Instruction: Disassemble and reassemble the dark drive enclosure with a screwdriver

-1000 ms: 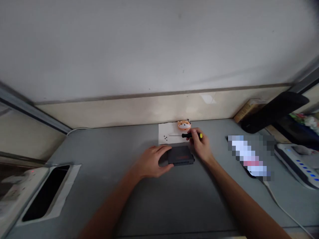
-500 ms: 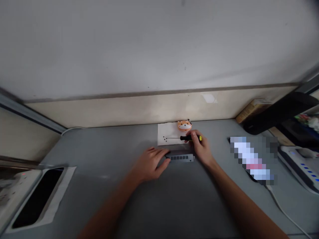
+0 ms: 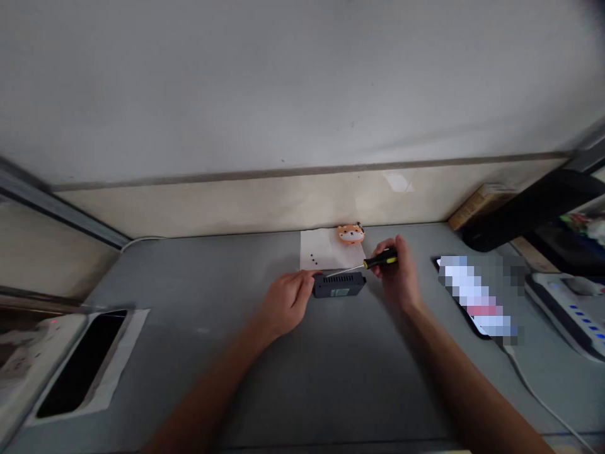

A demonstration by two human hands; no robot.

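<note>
In the head view my left hand (image 3: pixel 289 302) is closed on the left end of a dark slotted metal box (image 3: pixel 339 289), which has a greenish label on the side facing me. My right hand (image 3: pixel 399 274) grips a black and yellow screwdriver (image 3: pixel 380 258). Its thin shaft points left, with the tip at the box's far upper left, close to my left fingers; whether it touches is too small to tell. Behind the box lies a white paper (image 3: pixel 326 241) bearing several tiny black screws (image 3: pixel 314 259) and an orange animal-face case (image 3: pixel 350 234).
On the right, a phone (image 3: pixel 472 302) with a white cable (image 3: pixel 529 381) lies near a power strip (image 3: pixel 567 312). A black cylinder (image 3: pixel 524 211) and a book (image 3: pixel 477 205) stand behind. Another phone (image 3: pixel 82 366) lies left. A wall (image 3: pixel 236 205) borders the desk's back.
My right hand has drawn the screwdriver from the screws on the paper, back and right, to the box. The box has been tipped, showing its labelled side, and my left fingers have closed on it.
</note>
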